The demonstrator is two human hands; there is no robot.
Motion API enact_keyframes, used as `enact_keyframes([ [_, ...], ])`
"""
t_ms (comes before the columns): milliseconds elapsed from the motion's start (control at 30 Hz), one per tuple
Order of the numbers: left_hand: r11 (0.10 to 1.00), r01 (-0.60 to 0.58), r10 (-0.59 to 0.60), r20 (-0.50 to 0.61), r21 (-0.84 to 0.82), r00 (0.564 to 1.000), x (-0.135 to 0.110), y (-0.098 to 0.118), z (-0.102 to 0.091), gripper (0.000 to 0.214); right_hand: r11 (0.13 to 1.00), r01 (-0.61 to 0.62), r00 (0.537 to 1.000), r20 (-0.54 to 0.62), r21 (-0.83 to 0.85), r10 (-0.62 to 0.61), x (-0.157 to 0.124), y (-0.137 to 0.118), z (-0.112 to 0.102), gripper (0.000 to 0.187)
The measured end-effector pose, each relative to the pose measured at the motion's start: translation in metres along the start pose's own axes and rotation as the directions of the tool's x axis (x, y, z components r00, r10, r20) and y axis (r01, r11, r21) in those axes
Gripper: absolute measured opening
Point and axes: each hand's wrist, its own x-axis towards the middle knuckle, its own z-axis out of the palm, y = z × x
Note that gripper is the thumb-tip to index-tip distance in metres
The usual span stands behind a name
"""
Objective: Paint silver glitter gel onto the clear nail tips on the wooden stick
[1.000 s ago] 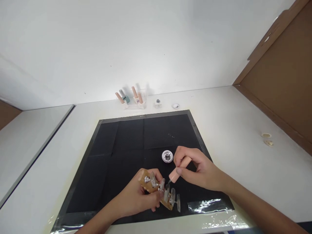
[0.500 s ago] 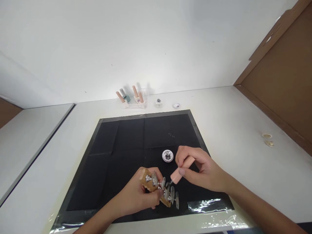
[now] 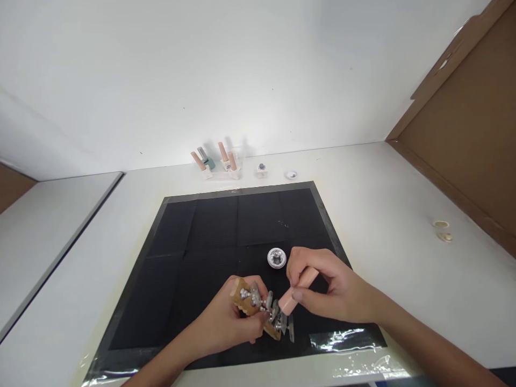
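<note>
My left hand (image 3: 236, 317) is closed around a nail tip display stand (image 3: 244, 305), a tan, wavy-edged base with several clear false nails (image 3: 290, 327) on small metal posts. In my right hand (image 3: 326, 282), thumb and fingers pinch the peach handle of a nail polish brush (image 3: 297, 292). Its lower end points down at the false nails, and the bristles are hidden among them. Just beyond my hands, a small round silvery dish (image 3: 277, 258) rests on the black mat (image 3: 209, 231).
Along the wall stand several nail polish bottles (image 3: 207, 171) in a clear tray (image 3: 221, 175). Beside them are a small grey-topped jar (image 3: 262, 171) and a white round lid (image 3: 291, 175). Two small cream discs (image 3: 441, 224) lie at the right, near a brown cardboard panel (image 3: 471, 129).
My right hand has moved slightly down and toward me, bringing the brush closer to the false nails. My left hand and the stand have hardly moved.
</note>
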Motion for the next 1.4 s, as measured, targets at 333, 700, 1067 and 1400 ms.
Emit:
enact_keyframes([
  [333,1.000,0.006,-0.006,-0.009,0.030,1.000,0.0014,0.0007,0.0002,0.016,0.999,0.011,1.000,-0.010,-0.032,-0.012,0.0007,-0.0004,-0.0006,0.017],
  [700,0.991,-0.050,0.058,-0.061,0.121,0.996,0.0031,-0.0009,-0.0015,0.011,0.996,-0.028,0.998,-0.059,-0.086,0.023,0.0006,0.0005,0.0017,0.014],
  [1067,0.984,-0.064,0.075,-0.063,0.164,0.995,0.0025,0.0036,-0.0013,0.009,0.992,-0.111,0.989,-0.103,-0.067,0.104,0.0006,0.0002,0.0020,0.013],
  [1400,0.972,-0.140,0.149,-0.033,0.190,0.988,0.0021,0.0034,-0.0024,0.008,0.977,-0.215,0.969,-0.128,-0.003,0.213,0.0030,-0.0015,0.0018,0.014],
])
